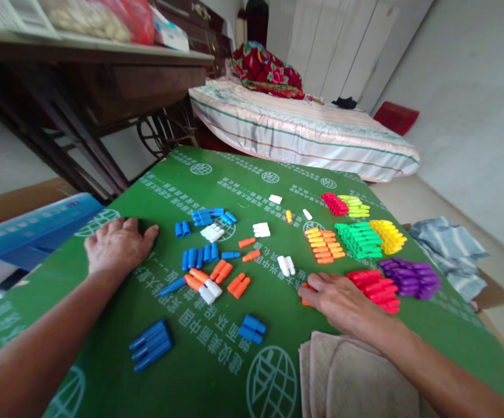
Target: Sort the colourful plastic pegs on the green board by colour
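- Green printed tabletop [112, 386]; bed [321, 136] beyond its far edge.
- Left hand [116, 247] flat near its left edge, holding nothing.
- Right hand [337, 296] over orange pieces [306, 302], toward the right edge; cannot tell if gripped.

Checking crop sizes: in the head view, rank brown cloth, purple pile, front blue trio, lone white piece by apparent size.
1. Brown cloth
2. Purple pile
3. Blue trio
4. White piece
Cloth is close to the camera.
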Demonstrator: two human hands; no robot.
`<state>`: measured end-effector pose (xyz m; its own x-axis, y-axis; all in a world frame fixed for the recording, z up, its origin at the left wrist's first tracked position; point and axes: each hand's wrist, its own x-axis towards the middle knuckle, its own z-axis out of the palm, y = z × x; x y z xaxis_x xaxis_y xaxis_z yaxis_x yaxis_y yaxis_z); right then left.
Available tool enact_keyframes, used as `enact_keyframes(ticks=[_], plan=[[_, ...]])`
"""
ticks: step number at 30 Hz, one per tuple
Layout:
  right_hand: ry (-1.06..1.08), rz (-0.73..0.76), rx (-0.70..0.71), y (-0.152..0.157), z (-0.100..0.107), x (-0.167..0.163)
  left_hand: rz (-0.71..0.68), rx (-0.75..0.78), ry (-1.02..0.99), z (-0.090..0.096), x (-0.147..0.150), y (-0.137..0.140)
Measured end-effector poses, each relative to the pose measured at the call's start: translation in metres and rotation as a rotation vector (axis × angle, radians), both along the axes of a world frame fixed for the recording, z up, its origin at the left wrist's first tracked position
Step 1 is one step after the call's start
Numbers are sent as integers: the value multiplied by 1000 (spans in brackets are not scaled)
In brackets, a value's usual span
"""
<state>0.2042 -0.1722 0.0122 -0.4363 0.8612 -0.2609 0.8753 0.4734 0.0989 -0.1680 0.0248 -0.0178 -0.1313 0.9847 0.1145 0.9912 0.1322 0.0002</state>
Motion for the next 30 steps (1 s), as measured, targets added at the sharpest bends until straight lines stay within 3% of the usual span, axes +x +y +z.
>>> enact_keyframes(ticks=[7,16,30], plan=[[-58,-20,7,7,12,5,1,-1,5,0,0,0],[-266,-394,41,60,24,64,8,-12,-4,1,1,0],[-299,-387,-36,79,11,75,0,4,-6,-2,0,-1]])
